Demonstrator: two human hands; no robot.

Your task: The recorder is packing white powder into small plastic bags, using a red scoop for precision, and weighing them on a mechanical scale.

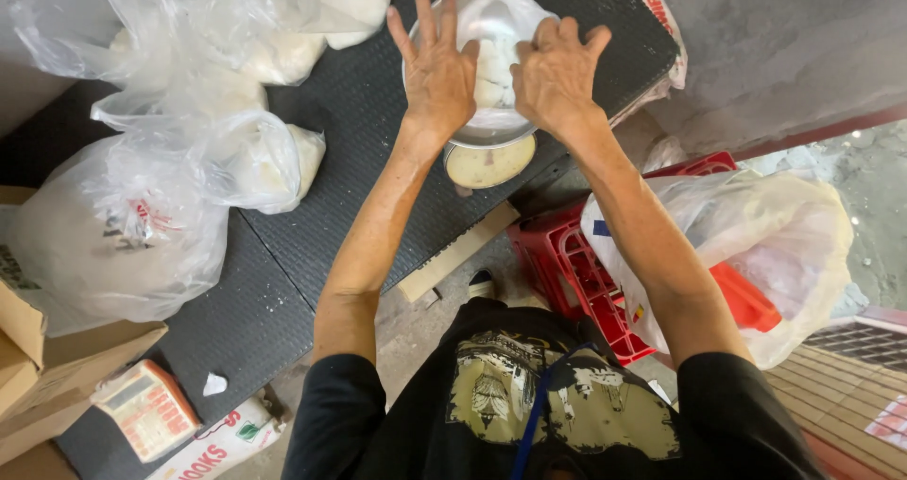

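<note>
Plastic bag (491,60) half-hidden behind hands (496,74)

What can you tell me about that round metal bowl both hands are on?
The metal bowl is round, shallow and silvery, and looks like the pan of a weighing scale, sitting above a pale round dial on the dark ribbed mat. A clear plastic bag lines or fills it, with white lumps inside. The left hand rests on its left side with fingers spread; the right hand curls over the bag on the right.
</note>
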